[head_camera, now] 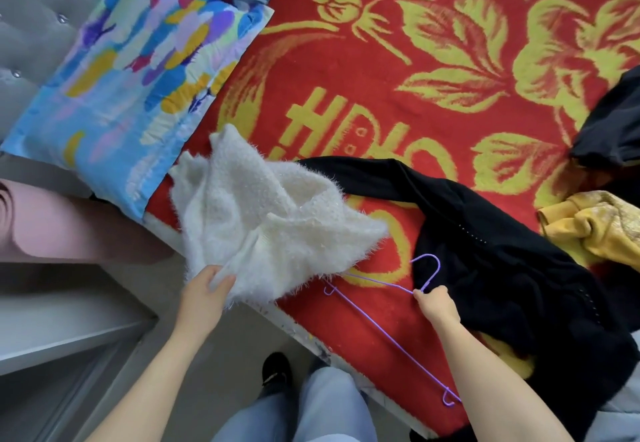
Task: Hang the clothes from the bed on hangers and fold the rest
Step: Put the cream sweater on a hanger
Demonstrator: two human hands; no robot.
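Note:
A fluffy white sweater [263,219] is lifted over the bed's near edge; my left hand [204,294] grips its lower end. My right hand [436,306] pinches the neck of a thin purple wire hanger [381,323], whose one arm runs under the sweater's hem and whose other arm slants down toward me. A large black garment [502,261] lies spread on the bed beside my right hand. A crumpled yellow garment [595,223] sits at the right edge, and another dark garment [613,126] lies further back on the right.
The bed wears a red blanket [381,60] with yellow-green flowers. A multicoloured pillow [138,70] leans at the grey tufted headboard [31,25]. A pink cushion [52,230] and a white shelf [62,320] stand to the left. My legs and black shoe [277,369] are on the floor.

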